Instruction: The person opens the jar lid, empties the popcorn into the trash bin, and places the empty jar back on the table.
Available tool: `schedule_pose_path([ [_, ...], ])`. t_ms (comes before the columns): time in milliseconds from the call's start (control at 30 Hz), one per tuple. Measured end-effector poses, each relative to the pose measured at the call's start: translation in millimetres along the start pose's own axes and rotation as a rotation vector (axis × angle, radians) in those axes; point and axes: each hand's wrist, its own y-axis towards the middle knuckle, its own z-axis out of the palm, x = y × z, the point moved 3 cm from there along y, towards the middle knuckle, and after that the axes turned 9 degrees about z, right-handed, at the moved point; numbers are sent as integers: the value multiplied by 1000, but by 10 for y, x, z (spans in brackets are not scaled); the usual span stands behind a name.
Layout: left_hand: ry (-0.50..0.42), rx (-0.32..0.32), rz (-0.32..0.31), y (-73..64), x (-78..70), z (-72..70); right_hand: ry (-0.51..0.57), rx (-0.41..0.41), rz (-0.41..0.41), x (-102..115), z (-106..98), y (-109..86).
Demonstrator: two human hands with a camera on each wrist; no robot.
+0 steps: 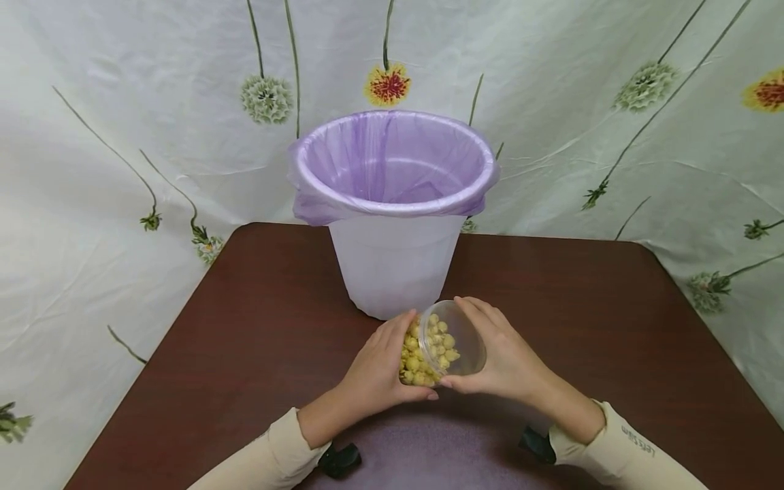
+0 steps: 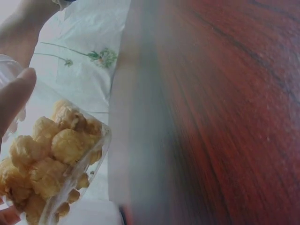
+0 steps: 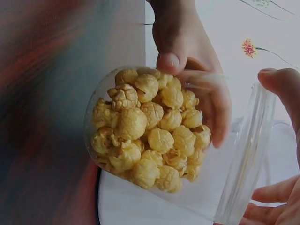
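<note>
A clear plastic tub (image 3: 206, 194) of round yellow popcorn (image 3: 150, 136) is held tilted on its side, low in front of the bin in the head view. My left hand (image 1: 376, 367) grips the tub's body around the popcorn end. At the other end, my right hand (image 1: 508, 354) spans the wide round clear lid (image 3: 246, 154), thumb on one side and fingers on the other. Popcorn shows through the plastic and lies heaped toward the tub's bottom. In the left wrist view the popcorn (image 2: 44, 159) appears close up behind the clear wall.
A white bin (image 1: 398, 262) lined with a purple bag (image 1: 392, 163) stands just beyond the hands on the dark reddish-brown table (image 1: 263, 327). A purplish mat (image 1: 422, 442) lies at the near edge. Behind hangs a white flowered cloth (image 1: 184, 82).
</note>
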Motion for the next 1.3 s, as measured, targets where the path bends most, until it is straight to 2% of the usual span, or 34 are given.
schedule_pose_path([
  [300, 90, -64, 53, 4, -15, -19, -7, 34, -7, -27, 45, -26],
  [600, 130, -53, 112, 17, -41, -74, -51, 76, -60, -38, 63, -51],
  [1000, 190, -63, 162, 82, -14, -157, -74, 18, -146, -56, 66, -31],
  [1067, 167, -44, 159, 83, -4, -163, -91, 24, -179, -52, 70, -35],
  [1300, 17, 99, 124, 67, 62, -139, -174, 105, -348, -25, 108, -61],
])
